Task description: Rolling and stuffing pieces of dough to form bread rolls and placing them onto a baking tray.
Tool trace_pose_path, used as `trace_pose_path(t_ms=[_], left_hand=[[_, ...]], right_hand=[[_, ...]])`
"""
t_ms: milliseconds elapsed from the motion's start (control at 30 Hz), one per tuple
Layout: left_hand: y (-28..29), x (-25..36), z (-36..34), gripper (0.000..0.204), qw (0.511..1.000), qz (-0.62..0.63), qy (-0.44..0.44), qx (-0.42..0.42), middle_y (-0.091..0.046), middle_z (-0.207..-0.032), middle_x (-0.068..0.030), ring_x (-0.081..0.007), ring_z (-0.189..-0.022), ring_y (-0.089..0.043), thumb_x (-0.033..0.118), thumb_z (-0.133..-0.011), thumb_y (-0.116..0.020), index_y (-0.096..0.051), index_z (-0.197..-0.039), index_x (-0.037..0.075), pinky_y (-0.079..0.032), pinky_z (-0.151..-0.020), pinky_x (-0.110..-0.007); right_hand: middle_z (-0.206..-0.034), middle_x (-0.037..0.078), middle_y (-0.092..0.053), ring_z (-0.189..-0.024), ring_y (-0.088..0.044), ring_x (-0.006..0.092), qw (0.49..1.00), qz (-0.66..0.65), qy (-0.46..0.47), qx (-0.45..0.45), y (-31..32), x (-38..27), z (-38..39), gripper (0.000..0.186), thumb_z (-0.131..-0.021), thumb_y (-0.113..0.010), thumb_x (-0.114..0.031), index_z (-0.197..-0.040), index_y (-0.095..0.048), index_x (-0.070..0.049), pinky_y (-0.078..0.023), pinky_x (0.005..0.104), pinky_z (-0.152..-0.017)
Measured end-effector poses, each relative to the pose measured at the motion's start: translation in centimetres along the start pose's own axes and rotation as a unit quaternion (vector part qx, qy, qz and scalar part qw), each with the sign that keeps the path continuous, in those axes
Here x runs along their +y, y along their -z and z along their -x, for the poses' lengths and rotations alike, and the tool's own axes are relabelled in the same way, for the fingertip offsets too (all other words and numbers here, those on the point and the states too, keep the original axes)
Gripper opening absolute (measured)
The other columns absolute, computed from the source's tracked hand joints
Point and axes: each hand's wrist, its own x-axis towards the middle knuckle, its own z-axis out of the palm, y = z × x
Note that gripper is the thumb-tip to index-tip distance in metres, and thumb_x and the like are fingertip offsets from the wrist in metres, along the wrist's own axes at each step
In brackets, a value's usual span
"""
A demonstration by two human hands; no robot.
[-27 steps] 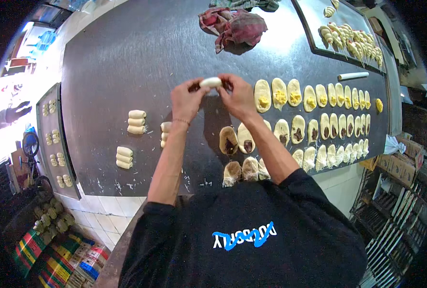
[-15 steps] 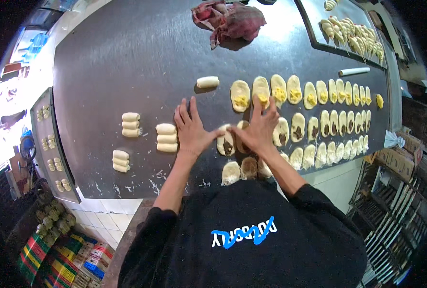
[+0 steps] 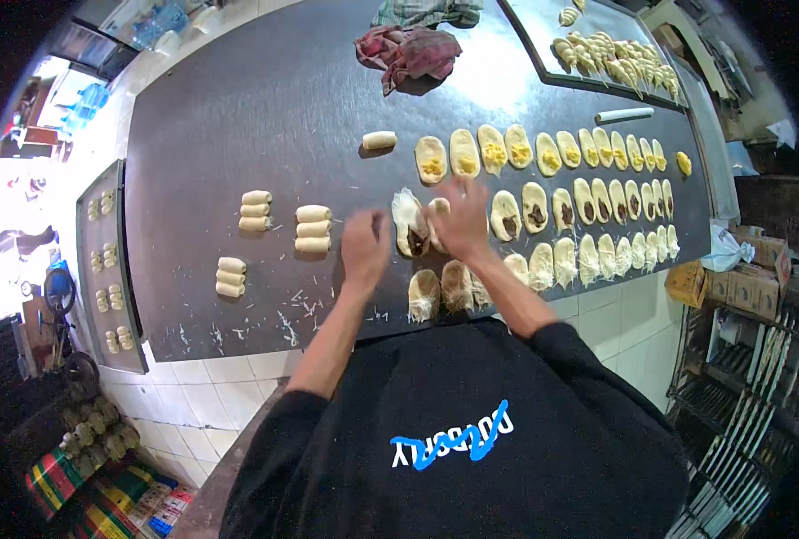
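A pale, flat oval [image 3: 406,214] is laid from twelve to six o'clock, whitish toward twelve, with dark filling [image 3: 416,242] spread toward six. Just beside it, at three o'clock, another oval [image 3: 438,235] is partly hidden.

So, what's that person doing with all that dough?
The person is handling dough at a dark table. Their right hand, blurred, is over the middle row of flat pieces, which have dark filling. The left hand is just left of that row. The far row has yellow filling, and the near row has pale shreds. To the left, rolls in threes sit side by side, and a single roll lies farther back.
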Motion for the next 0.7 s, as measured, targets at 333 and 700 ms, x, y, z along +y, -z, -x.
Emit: trace_pose_path(t_ms=[333,700], left_hand=[[-0.6,-0.2,5.8,0.01,0.983,-0.047,-0.175,-0.004,-0.065,-0.084,-0.0063,-0.0271,-0.086,-0.059,0.016,-0.081,-0.07,-0.068,-0.086,0.008,-0.042,-0.078,-0.04],[-1.4,-1.9,-0.5,0.017,0.981,-0.19,-0.042,0.003,-0.059,-0.077,-0.0049,-0.0248,-0.082,-0.058,0.027,-0.084,-0.068,-0.06,-0.078,0.013,-0.038,-0.076,-0.041]], right_hand=[[-0.117,0.019,-0.05,-0.105,-0.047,0.0371,0.998,-0.045,0.053,0.006,-0.6,-1.8,9.2,0.017,-0.073,-0.073,-0.015,-0.085,-0.066,-0.005,-0.038,0.0462,-0.092],[-0.114,0.019,-0.049,-0.107,-0.044,0.0374,0.999,0.016,-0.002,0.036,-1.9,0.5,1.7,0.02,-0.07,-0.079,-0.021,-0.082,-0.069,-0.009,-0.037,0.0464,-0.091]])
